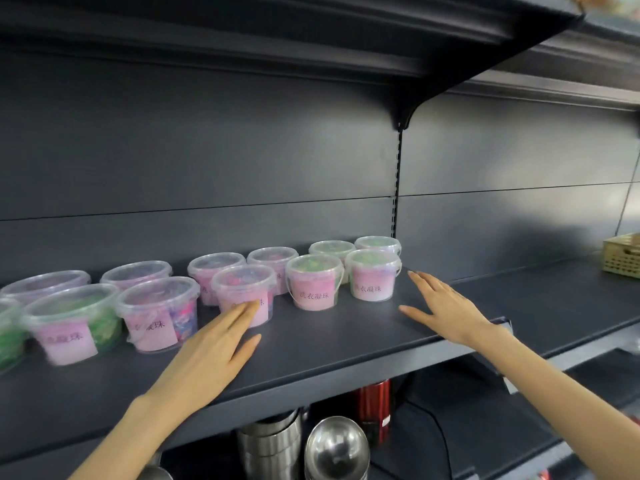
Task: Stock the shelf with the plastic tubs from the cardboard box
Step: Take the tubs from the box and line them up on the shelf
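Clear plastic tubs (313, 282), lidded, about a dozen, stand on a dark grey shelf (329, 337). All are upright, lids up, and the pink paper labels with printed characters face the near edge. They form two ranks, one near and one far, and the long line of the stock runs left to right from the left edge of view to the slotted upright post at the back panel. Contents show pink and purple in most, green in several at both ends. Thin clear handles hang down the fronts of the two near-right tubs.

Left hand (214, 348): fingers straight and together, palm down, reaching far and right, fingertips at the label of a near-rank pink tub (244, 292); actual contact cannot be told. It holds nothing.

Right hand (446, 306): flat, fingers spread, palm down over bare shelf just right of the last tubs, holding nothing.

A woven basket (621, 254) sits at far right. On the shelf below are stacked steel pots (273, 441), a steel bowl (337, 445) and a red canister (375, 407).
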`<state>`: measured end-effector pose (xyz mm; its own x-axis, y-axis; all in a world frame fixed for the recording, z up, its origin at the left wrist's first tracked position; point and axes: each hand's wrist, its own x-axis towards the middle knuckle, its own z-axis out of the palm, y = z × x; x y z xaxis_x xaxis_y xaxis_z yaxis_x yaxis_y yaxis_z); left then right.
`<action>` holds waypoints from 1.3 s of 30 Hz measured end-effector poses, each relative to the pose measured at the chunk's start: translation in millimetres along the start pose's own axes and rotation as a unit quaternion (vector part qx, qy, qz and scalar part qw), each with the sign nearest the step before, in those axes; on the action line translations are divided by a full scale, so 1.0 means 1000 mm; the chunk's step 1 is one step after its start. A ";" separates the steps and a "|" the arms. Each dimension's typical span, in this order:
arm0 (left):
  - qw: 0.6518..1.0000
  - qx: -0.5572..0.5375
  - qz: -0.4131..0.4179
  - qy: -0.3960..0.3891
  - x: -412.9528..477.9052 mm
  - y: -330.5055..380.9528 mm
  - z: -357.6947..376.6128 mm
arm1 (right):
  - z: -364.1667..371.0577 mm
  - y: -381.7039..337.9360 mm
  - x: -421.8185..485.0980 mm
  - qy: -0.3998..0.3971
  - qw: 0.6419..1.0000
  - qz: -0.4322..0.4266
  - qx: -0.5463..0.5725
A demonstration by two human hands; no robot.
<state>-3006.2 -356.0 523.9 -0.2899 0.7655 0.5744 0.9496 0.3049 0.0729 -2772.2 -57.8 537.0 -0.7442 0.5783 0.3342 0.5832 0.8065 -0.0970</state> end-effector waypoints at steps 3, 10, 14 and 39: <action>0.999 -0.022 0.021 -0.009 -0.017 0.011 0.000 | -0.008 0.003 -0.038 0.022 0.999 0.029 0.001; 0.997 -0.010 0.080 0.007 -0.038 0.050 0.018 | -0.010 0.022 -0.135 0.043 0.996 0.054 -0.049; 0.993 -0.013 0.120 0.018 -0.041 0.087 0.038 | -0.005 0.047 -0.179 0.024 0.994 0.059 -0.084; 0.969 -0.069 0.039 -0.233 -0.168 0.321 0.242 | 0.138 0.289 -0.397 -0.177 0.972 0.157 0.002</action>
<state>-2681.8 -249.8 253.8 -0.2076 0.9660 0.1539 0.9685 0.1808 0.1714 -2353.2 -37.0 247.3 -0.5958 0.8012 -0.0556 0.7986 0.5837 -0.1469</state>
